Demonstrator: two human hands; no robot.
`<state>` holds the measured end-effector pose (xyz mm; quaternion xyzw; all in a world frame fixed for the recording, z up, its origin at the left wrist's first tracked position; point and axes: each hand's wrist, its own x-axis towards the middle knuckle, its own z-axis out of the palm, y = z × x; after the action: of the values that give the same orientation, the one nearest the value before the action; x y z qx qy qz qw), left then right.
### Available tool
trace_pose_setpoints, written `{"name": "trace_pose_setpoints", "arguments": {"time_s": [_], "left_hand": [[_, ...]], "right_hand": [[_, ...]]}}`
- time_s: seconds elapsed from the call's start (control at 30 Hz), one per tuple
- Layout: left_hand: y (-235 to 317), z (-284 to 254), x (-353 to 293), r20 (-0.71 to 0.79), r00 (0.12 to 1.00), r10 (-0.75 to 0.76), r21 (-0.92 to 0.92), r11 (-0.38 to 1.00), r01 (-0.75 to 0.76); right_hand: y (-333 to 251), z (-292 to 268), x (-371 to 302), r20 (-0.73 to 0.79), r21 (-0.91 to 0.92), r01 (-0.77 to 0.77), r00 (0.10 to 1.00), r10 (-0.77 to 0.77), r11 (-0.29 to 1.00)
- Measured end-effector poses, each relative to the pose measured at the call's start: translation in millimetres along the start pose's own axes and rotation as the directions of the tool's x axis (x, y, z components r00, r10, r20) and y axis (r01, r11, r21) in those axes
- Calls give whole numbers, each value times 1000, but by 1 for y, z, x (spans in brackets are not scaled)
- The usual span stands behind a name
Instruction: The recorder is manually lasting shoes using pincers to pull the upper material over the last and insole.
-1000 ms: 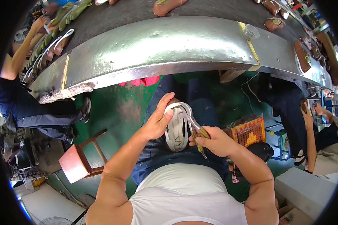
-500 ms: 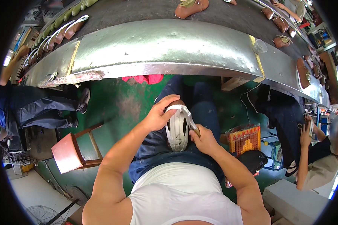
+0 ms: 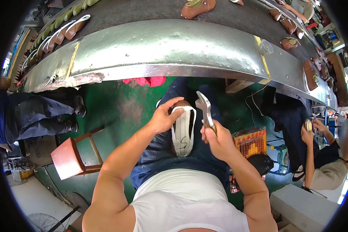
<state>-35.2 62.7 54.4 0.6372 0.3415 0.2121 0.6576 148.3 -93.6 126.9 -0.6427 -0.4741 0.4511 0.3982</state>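
Shoe (image 3: 183, 133) is in my lap, between my hands, underside up. Long axis runs almost straight away from me: brown toe (image 3: 181, 103) at the far end, other end close to my belly. White strip (image 3: 193, 118) rims the pale bottom, dark mark on the near half.

Left hand (image 3: 163, 118) is the nearer one, in contact already: it comes in from the left and grips the toe end, fingers over the far tip, thumb on the white strip side. Near end gets no hand; it sits against my dark trousers (image 3: 152, 170).

Right hand (image 3: 216, 141) is closed round the handle of a metal tool (image 3: 205, 106), off the shoe's right side. Fist sits about level with the middle of the shoe; the tool head points away from me and leans a bit left, so it ends up alongside the toe. Tool and shoe axes are near parallel, tool on the right.

Key relation: tool head just beside the right edge of the toe end, left thumb on the opposite side. In plan I see a gap. Height I can't judge from straight above, so how far the head sits over the strip is unclear.
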Motion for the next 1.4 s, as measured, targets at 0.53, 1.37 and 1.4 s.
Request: {"name": "trace_pose_setpoints", "arguments": {"time_s": [0.53, 1.37, 1.4], "left_hand": [[-32, 30, -39, 165, 971, -176, -133, 971, 198], [-49, 60, -44, 328, 907, -264, -327, 869, 371], [-52, 59, -44, 327, 907, -264, -328, 869, 371]], "right_hand": [[107, 22, 12, 32, 127, -286, 958, 285, 950], [23, -49, 2, 376, -840, 312, 925, 61, 444], [22, -49, 4, 376, -840, 313, 924, 62, 443]]}}
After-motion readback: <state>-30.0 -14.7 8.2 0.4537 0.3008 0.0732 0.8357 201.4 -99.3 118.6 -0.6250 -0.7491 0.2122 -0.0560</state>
